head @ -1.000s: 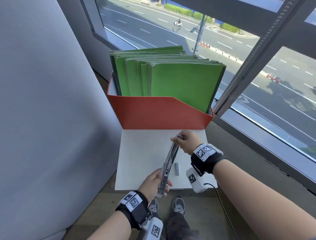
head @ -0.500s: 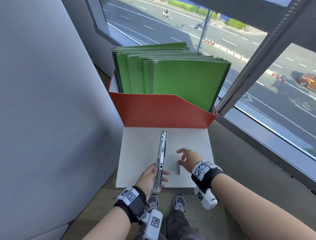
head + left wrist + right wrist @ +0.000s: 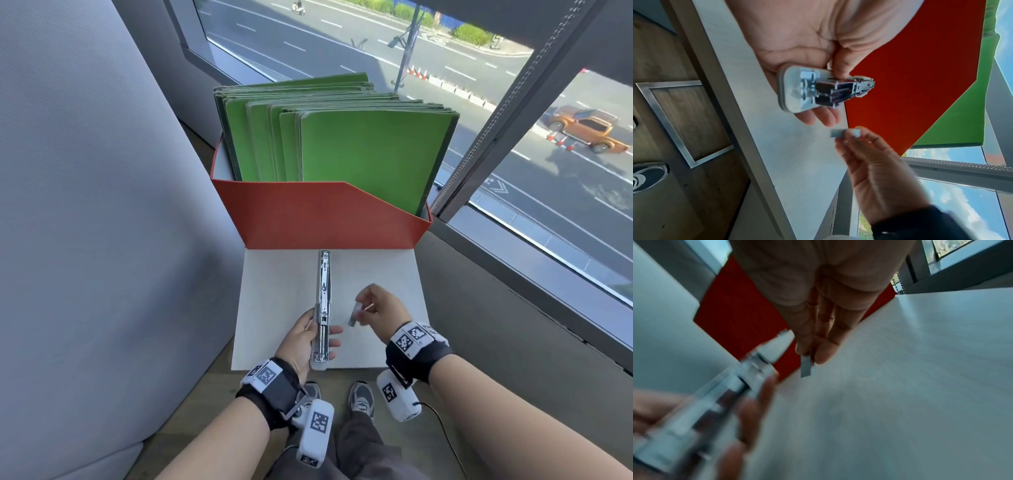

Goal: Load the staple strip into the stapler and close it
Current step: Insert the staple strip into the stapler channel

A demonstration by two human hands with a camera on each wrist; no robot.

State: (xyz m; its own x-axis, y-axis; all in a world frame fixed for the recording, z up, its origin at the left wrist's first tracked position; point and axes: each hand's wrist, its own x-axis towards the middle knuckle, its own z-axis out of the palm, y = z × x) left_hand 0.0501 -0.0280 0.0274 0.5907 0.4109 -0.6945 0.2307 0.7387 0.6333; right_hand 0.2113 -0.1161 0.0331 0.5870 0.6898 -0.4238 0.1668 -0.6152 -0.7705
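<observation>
The stapler (image 3: pixel 323 301) is folded out flat, its metal staple channel facing up, pointing away from me over the white table (image 3: pixel 281 294). My left hand (image 3: pixel 305 339) grips its near end, thumb on one side and fingers under the other; the left wrist view shows that end of the stapler (image 3: pixel 818 92) head-on in the left hand (image 3: pixel 803 53). My right hand (image 3: pixel 376 306) pinches the short grey staple strip (image 3: pixel 353 317) between thumb and fingertips, lifted off the table just right of the stapler. The strip (image 3: pixel 805 367) hangs below the right fingertips (image 3: pixel 824 353); the strip (image 3: pixel 838 133) also shows near the stapler.
A red file box (image 3: pixel 325 219) full of green folders (image 3: pixel 359 150) stands at the table's far edge. A grey padded partition (image 3: pixel 85 205) rises on the left. A window ledge (image 3: pixel 513 308) and glass run along the right. My shoes (image 3: pixel 361 399) are below the table's near edge.
My right hand left the stapler's far end, came down to the strip on the table and picked it up. The stapler swung flat and straight in my left hand.
</observation>
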